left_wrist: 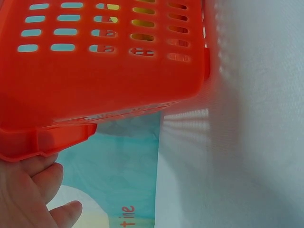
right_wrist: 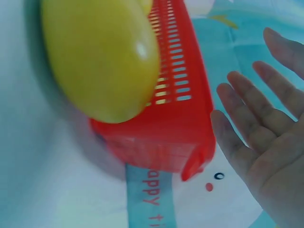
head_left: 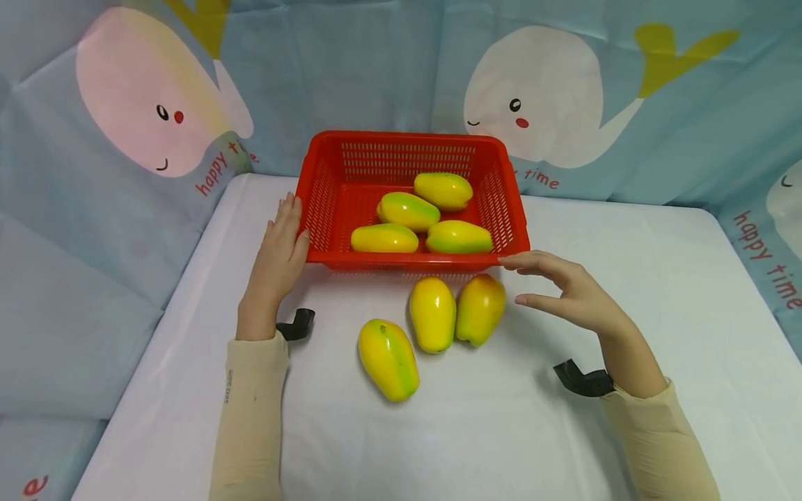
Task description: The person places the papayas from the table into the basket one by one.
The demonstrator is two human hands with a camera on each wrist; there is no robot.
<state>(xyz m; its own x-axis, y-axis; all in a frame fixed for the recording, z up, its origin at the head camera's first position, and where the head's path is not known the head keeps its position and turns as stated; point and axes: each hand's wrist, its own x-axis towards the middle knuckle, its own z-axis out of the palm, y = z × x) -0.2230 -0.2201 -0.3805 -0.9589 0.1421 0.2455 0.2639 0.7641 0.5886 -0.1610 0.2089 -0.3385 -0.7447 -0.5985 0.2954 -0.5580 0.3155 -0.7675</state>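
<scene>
A red plastic basket (head_left: 401, 261) with slotted walls holds several yellow-green mangoes (head_left: 409, 212). My left hand (head_left: 278, 250) lies along the basket's left side, fingers straight and at the rim; the left wrist view shows the fingers (left_wrist: 45, 175) right under the rim's edge. At the front right corner is my right hand (head_left: 567, 289), its fingers spread and holding nothing, fingertips close by the rim. Three more mangoes lie on the table in front of the basket: one mango (head_left: 432, 314) beside another mango (head_left: 480, 310), and a third mango (head_left: 388, 360) nearer me.
The table (head_left: 476, 431) has a white cover. Behind it and at the sides hangs a light blue cloth (head_left: 370, 69) printed with whales and lettering. Black curved mounts (head_left: 583, 379) stick out from both wrists, over beige sleeves (head_left: 250, 417).
</scene>
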